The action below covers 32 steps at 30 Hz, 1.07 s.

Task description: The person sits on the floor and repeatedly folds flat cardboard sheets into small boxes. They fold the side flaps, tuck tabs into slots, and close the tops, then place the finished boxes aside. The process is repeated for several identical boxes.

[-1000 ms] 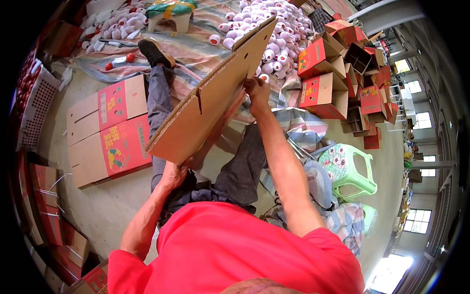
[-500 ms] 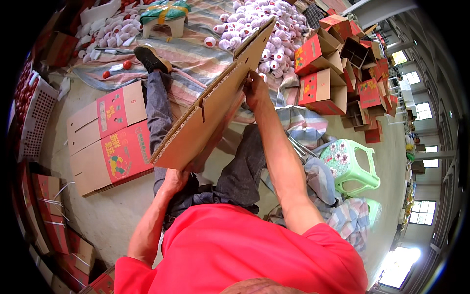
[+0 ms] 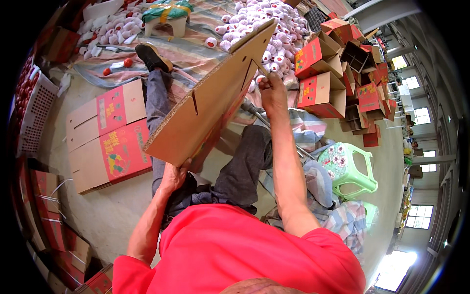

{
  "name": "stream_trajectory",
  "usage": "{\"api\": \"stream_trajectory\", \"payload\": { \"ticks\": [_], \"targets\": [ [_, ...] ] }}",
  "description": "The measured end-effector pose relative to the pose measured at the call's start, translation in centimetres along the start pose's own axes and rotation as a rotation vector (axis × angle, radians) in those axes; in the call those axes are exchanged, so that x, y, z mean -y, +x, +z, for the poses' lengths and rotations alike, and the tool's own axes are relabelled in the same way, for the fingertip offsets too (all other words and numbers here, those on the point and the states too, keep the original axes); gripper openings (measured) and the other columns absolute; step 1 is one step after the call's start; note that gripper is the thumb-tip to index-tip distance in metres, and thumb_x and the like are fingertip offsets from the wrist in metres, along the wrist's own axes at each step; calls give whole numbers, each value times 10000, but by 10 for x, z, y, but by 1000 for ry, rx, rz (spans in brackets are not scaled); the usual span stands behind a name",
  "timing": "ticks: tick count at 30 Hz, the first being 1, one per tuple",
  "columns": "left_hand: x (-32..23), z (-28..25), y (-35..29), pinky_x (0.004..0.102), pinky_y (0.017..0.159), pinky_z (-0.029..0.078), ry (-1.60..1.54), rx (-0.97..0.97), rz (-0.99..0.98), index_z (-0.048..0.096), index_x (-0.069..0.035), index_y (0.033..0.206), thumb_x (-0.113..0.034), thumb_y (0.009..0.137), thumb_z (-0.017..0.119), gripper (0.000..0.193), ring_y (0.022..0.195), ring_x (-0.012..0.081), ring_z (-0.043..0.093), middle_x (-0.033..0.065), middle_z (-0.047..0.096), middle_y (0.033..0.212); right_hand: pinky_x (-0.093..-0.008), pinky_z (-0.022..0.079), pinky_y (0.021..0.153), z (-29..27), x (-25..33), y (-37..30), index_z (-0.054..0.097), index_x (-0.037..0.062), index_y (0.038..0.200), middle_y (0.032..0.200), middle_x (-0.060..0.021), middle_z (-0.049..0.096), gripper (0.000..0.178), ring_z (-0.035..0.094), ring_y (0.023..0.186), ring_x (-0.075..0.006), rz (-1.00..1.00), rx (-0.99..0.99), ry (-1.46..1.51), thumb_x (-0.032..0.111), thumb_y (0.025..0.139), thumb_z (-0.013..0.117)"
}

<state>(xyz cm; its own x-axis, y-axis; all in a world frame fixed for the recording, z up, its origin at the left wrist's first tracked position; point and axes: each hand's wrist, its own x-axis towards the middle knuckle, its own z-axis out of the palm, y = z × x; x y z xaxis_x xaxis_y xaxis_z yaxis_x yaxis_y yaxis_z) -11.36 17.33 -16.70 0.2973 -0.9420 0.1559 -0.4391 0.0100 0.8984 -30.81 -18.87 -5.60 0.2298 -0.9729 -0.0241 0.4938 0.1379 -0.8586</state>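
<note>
A folded cardboard carton, brown inside with red printed sides, stands tilted between my legs. My left hand is closed on its lower near edge, the fingers partly hidden behind the board. On the far right side, my right hand pinches the edge of a flap that stands out from the carton. Left of my outstretched leg, flattened red-and-brown cartons lie stacked on the floor.
Fruit in white foam nets is heaped on a striped sheet ahead. Opened cartons pile up at the right, near a green plastic stool. A white crate of red fruit stands left. A low padded stool is farther off.
My right hand has moved to the right, drawing a flap outward from the carton's panel. The carton has shifted slightly left at its near end; my left hand still grips it.
</note>
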Motion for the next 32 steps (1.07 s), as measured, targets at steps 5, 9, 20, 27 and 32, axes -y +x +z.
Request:
{"api": "stream_trajectory", "payload": {
  "ticks": [5,9,20,27,32],
  "targets": [
    [-4,1,5,487,905,522,-46,-65,29,716,6,1156,-31,949,650,220,1006,415,670,214,711,1046,-282,503,709,-1,50,-42,602,-40,1265,920,-17,624,277,583,750,-115,-346,-105,-426,50,1011,665],
    [9,1,3,477,906,517,-83,3,-75,712,0,1139,-13,933,643,218,983,414,653,208,695,1018,-268,489,665,-56,83,-66,630,-56,1237,863,-26,657,286,610,721,-119,-402,-148,-967,58,978,667],
    [5,29,-11,495,1071,511,-26,279,95,538,4,1467,-104,935,679,561,1287,461,599,284,634,1377,-434,435,1137,-124,69,-80,382,-42,1596,1558,-224,526,745,548,1392,-310,-43,-77,-1086,405,1057,636],
    [-44,23,-1,468,1143,471,82,479,160,375,17,1582,-117,885,708,784,1386,436,535,264,536,1519,-418,435,1153,13,110,-19,325,36,1601,1529,-155,491,712,514,1397,-263,-218,50,-531,537,1114,466],
    [-46,16,3,467,1191,427,0,492,158,340,-30,1622,-174,845,781,905,1409,432,515,245,497,1571,-436,473,1119,-24,103,24,251,106,1652,1537,-131,473,726,529,1361,-270,10,377,-256,521,1103,480]
  ]
}}
